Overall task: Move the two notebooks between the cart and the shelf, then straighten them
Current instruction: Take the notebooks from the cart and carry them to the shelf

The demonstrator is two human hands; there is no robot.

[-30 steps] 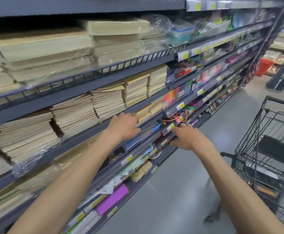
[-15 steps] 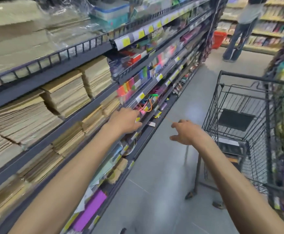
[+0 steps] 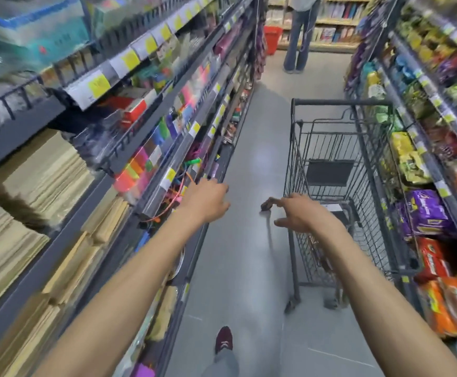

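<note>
Stacks of tan paper notebooks (image 3: 39, 172) lie on the left shelf (image 3: 67, 240), more of them on the tier below. A black wire cart (image 3: 330, 131) stands in the aisle to the right; I cannot make out any notebook in its basket. My left hand (image 3: 208, 200) hovers at the shelf's front edge beside coloured stationery, fingers loosely curled, holding nothing. My right hand (image 3: 300, 213) is spread beside the cart's near corner. Its forefinger points at the dark handle end (image 3: 266, 206); whether it touches is unclear.
A snack shelf (image 3: 425, 213) with purple and orange packs lines the right side, tight against the cart. At the aisle's far end stands a person in jeans (image 3: 298, 36) next to a red basket (image 3: 272, 36). My shoe (image 3: 224, 340) is on the grey floor.
The view has swung right, from the notebook shelf to the aisle. Both hands have come off the shelf edge, and the right one has moved over to the cart's handle.
</note>
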